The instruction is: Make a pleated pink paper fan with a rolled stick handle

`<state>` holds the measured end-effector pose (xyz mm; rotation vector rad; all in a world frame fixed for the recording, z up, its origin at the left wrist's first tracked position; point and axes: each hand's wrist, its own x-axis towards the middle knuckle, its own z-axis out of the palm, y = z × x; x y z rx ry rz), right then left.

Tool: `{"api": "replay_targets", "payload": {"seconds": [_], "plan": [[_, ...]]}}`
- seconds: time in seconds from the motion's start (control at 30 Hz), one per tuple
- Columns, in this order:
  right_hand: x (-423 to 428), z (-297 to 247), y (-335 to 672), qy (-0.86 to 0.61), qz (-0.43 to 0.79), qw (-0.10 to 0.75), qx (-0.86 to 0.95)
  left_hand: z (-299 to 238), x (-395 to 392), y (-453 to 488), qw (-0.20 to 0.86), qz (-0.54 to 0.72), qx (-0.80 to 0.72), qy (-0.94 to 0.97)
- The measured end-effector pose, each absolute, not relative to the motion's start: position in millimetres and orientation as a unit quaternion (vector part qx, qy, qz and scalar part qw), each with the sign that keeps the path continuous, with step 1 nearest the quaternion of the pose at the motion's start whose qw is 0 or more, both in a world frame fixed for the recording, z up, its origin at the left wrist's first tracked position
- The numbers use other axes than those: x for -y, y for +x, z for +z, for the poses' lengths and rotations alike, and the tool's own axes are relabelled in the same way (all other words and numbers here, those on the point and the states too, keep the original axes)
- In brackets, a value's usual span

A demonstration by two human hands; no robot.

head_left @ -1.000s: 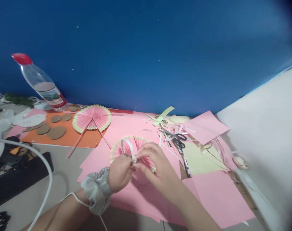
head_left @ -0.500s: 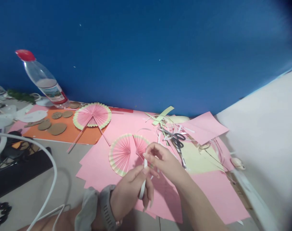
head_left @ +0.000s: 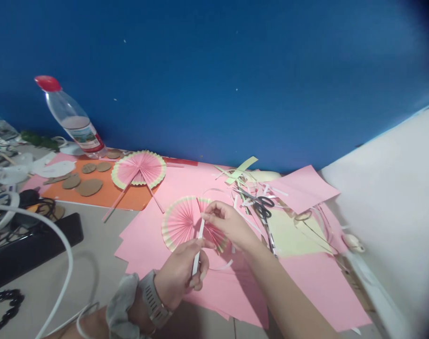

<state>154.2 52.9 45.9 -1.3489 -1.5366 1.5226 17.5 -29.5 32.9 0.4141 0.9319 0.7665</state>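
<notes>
My left hand (head_left: 181, 272) and my right hand (head_left: 225, 222) both pinch a narrow white strip (head_left: 198, 245) that runs straight between them. The left holds its lower end, the right its upper end. Just behind the strip a pleated pink paper fan with a pale green rim (head_left: 181, 221) lies on pink paper sheets (head_left: 306, 278). A grey watch and a grey scrunchie sit on my left wrist.
A second pink fan (head_left: 139, 168) lies on an orange sheet (head_left: 94, 195) with brown cardboard discs. A red-capped bottle (head_left: 73, 120) leans at the blue wall. Black scissors (head_left: 263, 207) rest among paper scraps. A white cable (head_left: 64, 245) and a black bar (head_left: 27, 252) lie left.
The strip was a loop over the fan a second ago. It is now pulled out straight. My left hand dropped toward me while my right hand stayed up over the fan.
</notes>
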Motion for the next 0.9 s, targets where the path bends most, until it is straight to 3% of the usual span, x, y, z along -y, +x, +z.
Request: {"api": "replay_targets", "payload": {"seconds": [0.4, 0.7, 0.9], "plan": [[-102, 11, 146, -0.516, 0.423, 0.280, 0.691, 28, 9, 29, 0.787, 0.437, -0.426, 0.088], [-128, 1, 140, -0.541, 0.338, 0.178, 0.749, 19, -12, 34, 0.791, 0.466, -0.396, -0.012], [-138, -2, 138, -0.540, 0.364, 0.125, 0.748, 19, -12, 34, 0.797, 0.468, -0.380, -0.042]]}}
